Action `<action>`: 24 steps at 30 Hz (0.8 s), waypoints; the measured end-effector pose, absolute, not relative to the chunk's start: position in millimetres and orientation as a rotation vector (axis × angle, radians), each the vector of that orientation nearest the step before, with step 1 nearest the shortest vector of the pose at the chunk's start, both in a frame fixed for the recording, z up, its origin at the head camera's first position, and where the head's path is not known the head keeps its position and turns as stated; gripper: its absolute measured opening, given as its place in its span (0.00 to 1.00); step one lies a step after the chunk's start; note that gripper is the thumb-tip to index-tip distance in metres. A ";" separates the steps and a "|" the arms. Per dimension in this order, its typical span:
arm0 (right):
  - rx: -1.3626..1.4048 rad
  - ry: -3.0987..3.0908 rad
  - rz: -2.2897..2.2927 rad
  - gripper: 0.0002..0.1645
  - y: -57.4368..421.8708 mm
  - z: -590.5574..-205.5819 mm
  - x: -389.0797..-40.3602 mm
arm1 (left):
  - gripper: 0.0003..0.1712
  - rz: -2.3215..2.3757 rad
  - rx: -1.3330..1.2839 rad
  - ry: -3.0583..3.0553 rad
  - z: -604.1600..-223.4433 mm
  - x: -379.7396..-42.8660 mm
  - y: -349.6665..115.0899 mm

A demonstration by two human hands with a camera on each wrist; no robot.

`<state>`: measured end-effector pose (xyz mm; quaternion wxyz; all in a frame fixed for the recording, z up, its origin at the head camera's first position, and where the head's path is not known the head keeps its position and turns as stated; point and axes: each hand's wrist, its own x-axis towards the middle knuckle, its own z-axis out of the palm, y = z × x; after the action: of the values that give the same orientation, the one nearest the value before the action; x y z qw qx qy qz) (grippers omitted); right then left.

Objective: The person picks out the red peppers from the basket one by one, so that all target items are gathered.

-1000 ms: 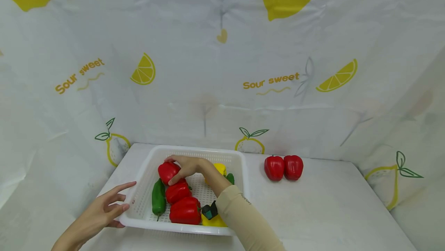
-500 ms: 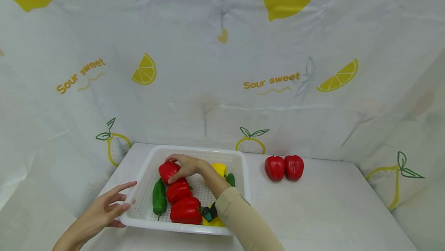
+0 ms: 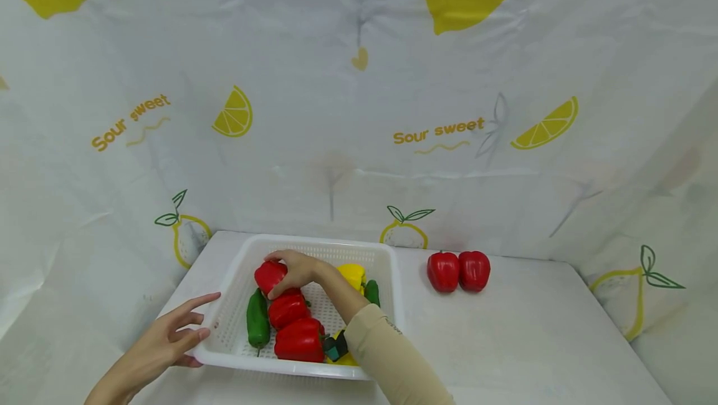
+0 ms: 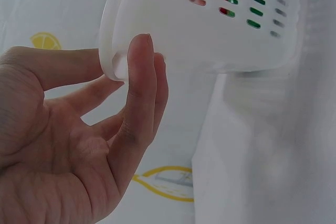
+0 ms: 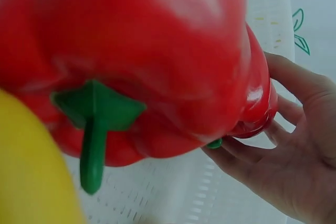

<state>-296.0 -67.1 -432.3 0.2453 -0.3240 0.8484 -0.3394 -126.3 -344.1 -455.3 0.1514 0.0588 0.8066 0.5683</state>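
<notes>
A white plastic basket (image 3: 314,245) holds several peppers. My left hand (image 3: 165,336) grips its front left corner; in the left wrist view, that hand's fingers (image 4: 140,77) lie against the rim and outer wall. In the back left of the basket, my right hand (image 3: 300,268) has thumb and fingers around a red bell pepper (image 3: 269,276). Two more red bell peppers, a middle one (image 3: 288,309) and a front one (image 3: 300,339), lie in a row toward the front. Beside them on the left is a long green pepper (image 3: 258,321). The right wrist view shows the right hand's fingers (image 5: 294,77) behind a large red pepper (image 5: 147,51).
Yellow bell peppers, one at the back (image 3: 352,275) and one at the front (image 3: 343,355), sit on the basket's right side, partly behind the right arm. Another green pepper (image 3: 372,291) is there. Two red bell peppers (image 3: 443,271) stand on the white table (image 3: 533,330), right of the basket.
The right hand and the red bell pepper it holds have shifted very slightly left. The left hand stays at the basket corner.
</notes>
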 end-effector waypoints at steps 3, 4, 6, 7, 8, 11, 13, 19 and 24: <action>-0.900 2.319 -0.952 0.47 -67.2 -431.3 -298.4 | 0.33 1.629 0.161 2.314 -455.2 -126.7 -344.2; -0.906 2.320 -0.960 0.47 -66.9 -430.8 -299.2 | 0.33 1.626 0.156 2.312 -455.1 -126.7 -344.4; -0.918 2.318 -0.975 0.47 -65.0 -428.0 -300.2 | 0.32 1.619 0.139 2.311 -454.9 -126.6 -344.4; -0.923 2.309 -0.984 0.48 -63.7 -425.9 -300.3 | 0.32 1.617 0.133 2.309 -454.9 -126.6 -344.6; -0.929 2.303 -0.993 0.48 -62.2 -423.9 -300.7 | 0.32 1.613 0.127 2.309 -455.0 -126.5 -344.8; -0.948 2.293 -1.012 0.48 -56.5 -415.8 -302.2 | 0.33 1.613 0.120 2.313 -455.3 -126.5 -345.0; -0.966 2.281 -1.032 0.49 -52.7 -410.4 -304.0 | 0.33 1.614 0.126 2.315 -455.6 -126.2 -345.3; -1.029 2.247 -1.098 0.48 -40.3 -392.2 -309.1 | 0.37 1.609 0.119 2.334 -453.2 -124.6 -343.2; -1.044 2.201 -1.164 0.48 -27.1 -377.0 -308.9 | 0.37 1.607 0.121 2.343 -452.7 -124.1 -341.6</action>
<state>-308.9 -27.1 -377.0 0.2190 -0.3772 0.7954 -0.4208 -124.1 -341.6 -452.7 0.1484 0.0421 0.8149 0.5587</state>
